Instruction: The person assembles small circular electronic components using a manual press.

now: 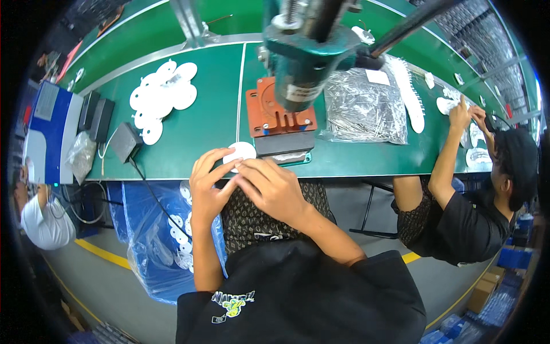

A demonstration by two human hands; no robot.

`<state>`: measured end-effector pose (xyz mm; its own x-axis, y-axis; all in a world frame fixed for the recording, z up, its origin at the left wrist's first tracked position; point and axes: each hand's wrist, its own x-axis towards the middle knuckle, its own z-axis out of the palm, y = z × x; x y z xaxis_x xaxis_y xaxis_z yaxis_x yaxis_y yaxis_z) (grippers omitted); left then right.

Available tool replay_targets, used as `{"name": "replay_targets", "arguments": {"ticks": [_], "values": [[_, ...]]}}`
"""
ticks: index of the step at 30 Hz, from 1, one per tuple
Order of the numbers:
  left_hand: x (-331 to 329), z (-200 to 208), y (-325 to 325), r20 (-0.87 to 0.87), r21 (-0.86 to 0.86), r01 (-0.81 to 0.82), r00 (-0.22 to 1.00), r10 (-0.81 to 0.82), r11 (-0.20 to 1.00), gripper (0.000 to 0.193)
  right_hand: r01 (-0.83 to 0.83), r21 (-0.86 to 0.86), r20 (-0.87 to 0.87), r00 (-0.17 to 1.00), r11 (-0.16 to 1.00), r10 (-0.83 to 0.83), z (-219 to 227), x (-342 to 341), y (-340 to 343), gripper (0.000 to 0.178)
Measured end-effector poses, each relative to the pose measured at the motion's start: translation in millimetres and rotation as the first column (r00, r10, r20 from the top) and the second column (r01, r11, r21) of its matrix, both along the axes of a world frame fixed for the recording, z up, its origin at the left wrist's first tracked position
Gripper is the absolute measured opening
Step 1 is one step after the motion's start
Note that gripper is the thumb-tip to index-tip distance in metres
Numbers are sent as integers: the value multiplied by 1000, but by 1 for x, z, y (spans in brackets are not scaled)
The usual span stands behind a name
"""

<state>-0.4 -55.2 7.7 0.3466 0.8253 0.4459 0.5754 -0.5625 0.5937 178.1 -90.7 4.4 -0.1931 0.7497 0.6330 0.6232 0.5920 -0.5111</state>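
Observation:
Between my two hands, at the bench's front edge, is a round white disc (243,151). My left hand (211,179) grips it from the left, fingers over its edge. My right hand (271,186) has its fingertips brought together at the disc's lower edge; whether something small sits in them is too small to make out. Just beyond stands a press with a green and black head (303,69) over an orange fixture block (275,109). A pile of similar white discs (163,94) lies to the left of the press.
Right of the press lies a clear bag of thin metal pins (366,109), beside a long white strip (408,94). A black box with a cable (126,142) and a blue-white machine (50,135) stand at left. Below is a blue-lined bin (152,241). A co-worker (470,200) works at right.

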Motion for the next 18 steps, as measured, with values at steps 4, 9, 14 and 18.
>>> {"name": "replay_targets", "arguments": {"ticks": [4, 9, 14, 18], "values": [[3, -3, -15, 201, -13, -39, 979, 41, 999, 30, 17, 26, -149, 989, 1000, -13, -3, 24, -26, 37], [39, 42, -8, 220, 280, 42, 970, -107, 959, 27, 273, -128, -391, 870, 953, -302, -40, 52, -50, 38], [73, 44, 38, -26, 285, 88, 996, -84, 954, 38, 208, -84, -307, 925, 975, -224, -34, 46, -45, 35], [83, 54, 46, -81, 193, 103, 993, -88, 976, 51, 254, 30, -389, 894, 967, -223, -5, 59, -33, 37]]}}
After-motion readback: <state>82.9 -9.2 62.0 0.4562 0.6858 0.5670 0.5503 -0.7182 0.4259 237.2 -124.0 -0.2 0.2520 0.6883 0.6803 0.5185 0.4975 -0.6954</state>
